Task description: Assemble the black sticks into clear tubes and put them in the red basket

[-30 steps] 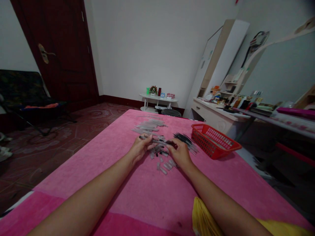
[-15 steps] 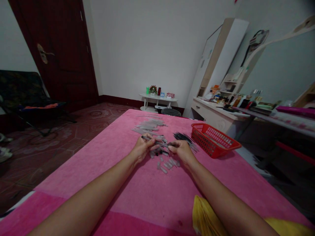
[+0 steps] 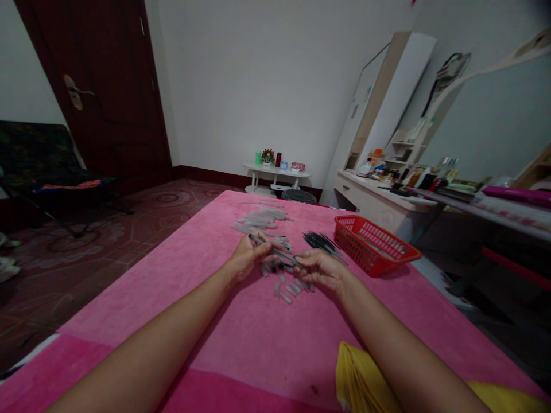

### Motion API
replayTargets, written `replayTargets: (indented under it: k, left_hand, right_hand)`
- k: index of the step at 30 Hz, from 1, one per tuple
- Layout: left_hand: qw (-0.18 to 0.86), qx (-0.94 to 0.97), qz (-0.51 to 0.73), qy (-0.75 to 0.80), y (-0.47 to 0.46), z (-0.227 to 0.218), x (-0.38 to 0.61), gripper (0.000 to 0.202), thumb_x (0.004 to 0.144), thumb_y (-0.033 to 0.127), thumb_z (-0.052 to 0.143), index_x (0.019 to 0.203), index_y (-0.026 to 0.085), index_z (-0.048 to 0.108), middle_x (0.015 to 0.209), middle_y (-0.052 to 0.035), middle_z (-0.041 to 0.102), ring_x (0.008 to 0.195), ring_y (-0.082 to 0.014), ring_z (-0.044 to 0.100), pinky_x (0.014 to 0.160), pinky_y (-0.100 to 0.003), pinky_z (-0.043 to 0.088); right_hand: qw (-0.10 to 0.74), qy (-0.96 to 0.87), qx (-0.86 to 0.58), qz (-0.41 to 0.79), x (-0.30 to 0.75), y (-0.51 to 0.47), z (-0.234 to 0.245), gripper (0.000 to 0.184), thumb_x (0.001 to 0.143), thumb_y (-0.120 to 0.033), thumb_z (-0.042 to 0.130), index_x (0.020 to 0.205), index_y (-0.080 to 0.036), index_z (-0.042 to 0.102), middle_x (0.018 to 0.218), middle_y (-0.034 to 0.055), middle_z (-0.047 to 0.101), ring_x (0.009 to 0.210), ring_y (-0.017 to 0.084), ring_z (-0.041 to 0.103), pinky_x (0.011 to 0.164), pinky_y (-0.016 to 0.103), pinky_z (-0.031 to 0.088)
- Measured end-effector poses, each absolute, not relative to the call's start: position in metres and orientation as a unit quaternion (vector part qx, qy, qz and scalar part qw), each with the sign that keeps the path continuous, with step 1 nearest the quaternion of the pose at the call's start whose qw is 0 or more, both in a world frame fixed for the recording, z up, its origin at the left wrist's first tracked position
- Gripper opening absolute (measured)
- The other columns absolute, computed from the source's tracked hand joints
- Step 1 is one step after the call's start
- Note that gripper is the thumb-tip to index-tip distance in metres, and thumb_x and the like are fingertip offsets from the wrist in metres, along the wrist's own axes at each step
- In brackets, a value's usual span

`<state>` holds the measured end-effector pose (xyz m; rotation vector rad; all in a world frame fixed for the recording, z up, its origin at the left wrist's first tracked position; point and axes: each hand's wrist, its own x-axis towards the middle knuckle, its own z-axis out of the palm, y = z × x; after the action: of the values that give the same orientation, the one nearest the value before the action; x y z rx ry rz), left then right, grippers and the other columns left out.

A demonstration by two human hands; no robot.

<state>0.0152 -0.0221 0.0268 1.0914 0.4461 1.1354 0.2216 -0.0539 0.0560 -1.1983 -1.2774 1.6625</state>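
My left hand (image 3: 247,256) and my right hand (image 3: 322,268) meet over a pink cloth (image 3: 241,332), both pinched on one thin clear pen (image 3: 275,251) that slants between them. Small clear caps (image 3: 289,291) and dark bits lie scattered just under and in front of the hands. A row of clear pen barrels (image 3: 260,219) lies farther back on the cloth. A bundle of thin black refills (image 3: 321,242) lies to the right of the hands.
A red plastic basket (image 3: 374,245) stands at the cloth's right edge. A white dresser with bottles (image 3: 387,189) is behind it. A low white round table (image 3: 275,172), a dark door (image 3: 107,86) and a folding chair (image 3: 47,172) stand beyond.
My right hand has turned palm-up and shifted slightly right and nearer. The pen between the hands now slants more, and the left hand has stayed nearly in place.
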Motion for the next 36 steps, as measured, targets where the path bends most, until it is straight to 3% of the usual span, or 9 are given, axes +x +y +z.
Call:
replayTargets:
  k: [4,11,19,21,28,32,36]
  left_hand:
    - [0.67,0.432,0.555,0.237,-0.017,0.027,0.018,0.034,0.067,0.03,0.079,0.075,0.013,0.051,0.09,-0.0092,0.072,0.08,-0.0182,0.07,0.065,-0.021,0.057]
    - [0.653,0.409,0.582,0.26,-0.013,0.023,0.019,0.029,0.069,0.031,0.078,0.081,0.01,0.061,0.086,-0.0088,0.071,0.078,-0.0167,0.07,0.069,-0.023,0.058]
    - [0.662,0.387,0.58,0.275,-0.017,0.024,0.021,0.031,0.066,0.027,0.08,0.074,0.012,0.055,0.081,-0.0083,0.072,0.074,-0.0172,0.07,0.065,-0.023,0.058]
    - [0.664,0.393,0.575,0.271,-0.019,0.024,0.022,0.034,0.064,0.026,0.081,0.072,0.013,0.051,0.08,-0.0084,0.072,0.075,-0.0189,0.07,0.065,-0.024,0.058]
    - [0.661,0.42,0.564,0.262,-0.022,0.024,0.024,0.042,0.061,0.03,0.083,0.076,0.015,0.046,0.082,-0.0092,0.072,0.075,-0.0203,0.071,0.063,-0.025,0.057]
    - [0.647,0.472,0.538,0.262,-0.02,0.024,0.025,0.041,0.066,0.038,0.08,0.085,0.014,0.052,0.09,-0.0123,0.072,0.076,-0.0199,0.07,0.066,-0.028,0.057]
    - [0.61,0.499,0.551,0.275,-0.012,0.022,0.018,0.046,0.074,0.05,0.068,0.102,0.015,0.057,0.105,-0.0147,0.069,0.089,-0.0205,0.069,0.071,-0.028,0.055]
  right_hand:
    - [0.415,-0.49,-0.5,0.581,0.219,-0.051,0.058,0.022,0.074,-0.033,0.071,0.074,-0.012,0.063,0.057,0.0027,0.061,0.045,0.008,0.052,0.042,0.018,0.041]
    - [0.482,-0.586,-0.497,0.421,0.221,-0.044,0.054,0.032,0.063,-0.043,0.074,0.076,-0.014,0.066,0.069,0.0026,0.065,0.053,0.011,0.055,0.049,0.023,0.041]
    - [0.371,-0.747,-0.546,0.076,0.209,-0.052,0.045,0.012,0.074,-0.026,0.062,0.075,-0.017,0.071,0.073,0.0047,0.068,0.067,0.017,0.058,0.063,0.026,0.04]
    - [0.367,-0.752,-0.544,0.063,0.207,-0.055,0.044,0.013,0.074,-0.022,0.06,0.072,-0.017,0.071,0.073,0.0047,0.068,0.068,0.016,0.058,0.064,0.026,0.039]
    - [0.377,-0.713,-0.546,0.227,0.209,-0.05,0.038,0.014,0.071,-0.024,0.058,0.067,-0.015,0.068,0.057,-0.001,0.06,0.057,0.014,0.052,0.054,0.023,0.035]
    - [0.36,-0.736,-0.543,0.185,0.21,-0.05,0.042,0.014,0.072,-0.029,0.061,0.066,-0.019,0.069,0.058,-0.0003,0.062,0.058,0.015,0.053,0.055,0.023,0.035]
    - [0.381,-0.728,-0.563,0.086,0.23,-0.046,0.063,0.021,0.078,-0.034,0.056,0.074,-0.019,0.071,0.068,0.0034,0.068,0.064,0.017,0.057,0.059,0.024,0.038]
